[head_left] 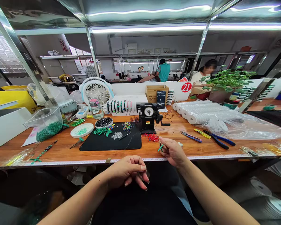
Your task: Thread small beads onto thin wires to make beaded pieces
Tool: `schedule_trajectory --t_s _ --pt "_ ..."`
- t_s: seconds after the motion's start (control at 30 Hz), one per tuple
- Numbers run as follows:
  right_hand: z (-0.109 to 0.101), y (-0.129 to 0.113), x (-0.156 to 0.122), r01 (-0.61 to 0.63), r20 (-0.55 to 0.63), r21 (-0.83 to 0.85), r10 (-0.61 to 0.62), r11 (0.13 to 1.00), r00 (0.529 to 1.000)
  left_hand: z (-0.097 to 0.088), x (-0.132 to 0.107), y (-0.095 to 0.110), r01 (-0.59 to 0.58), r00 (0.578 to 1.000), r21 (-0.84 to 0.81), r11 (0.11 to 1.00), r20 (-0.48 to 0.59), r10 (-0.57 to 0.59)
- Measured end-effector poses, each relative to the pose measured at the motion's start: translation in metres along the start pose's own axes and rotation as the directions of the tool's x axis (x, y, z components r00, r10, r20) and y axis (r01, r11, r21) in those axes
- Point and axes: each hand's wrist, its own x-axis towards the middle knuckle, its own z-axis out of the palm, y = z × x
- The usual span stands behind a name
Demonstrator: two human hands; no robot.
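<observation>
Thumb and forefinger of the right hand point(172, 152) pinched a green piece point(160, 148), a tight grip that held it just above the front edge of the bench point(61, 150), near a heap of red pieces point(151, 137) and a black mat point(112, 143). The left hand point(129, 172) hung below the bench edge, fingers curled inward, thumb against forefinger; whether that grip held anything could not be told.

Reaches forward with both bare forearms, well apart at the elbows. Holds the left hand point(130, 171) low and near the body, palm down, fingers curled, thumb against fingertips. Carries the right hand point(172, 152) farther ahead and higher, fingers closed in a pinch.
</observation>
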Motion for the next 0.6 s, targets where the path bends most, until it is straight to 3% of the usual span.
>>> schedule_trajectory --t_s 0.4,0.6 --pt "-0.0005 0.0008 -0.0001 0.025 -0.008 -0.033 -0.025 0.999 1.0 -0.0002 0.0 -0.0011 0.019 1.0 0.011 1.0 -0.024 -0.019" --pt "-0.0003 0.0038 -0.0006 0.042 0.042 -0.123 -0.037 0.991 0.998 0.0043 0.0075 0.0079 0.007 1.0 0.158 0.987 -0.027 -0.002"
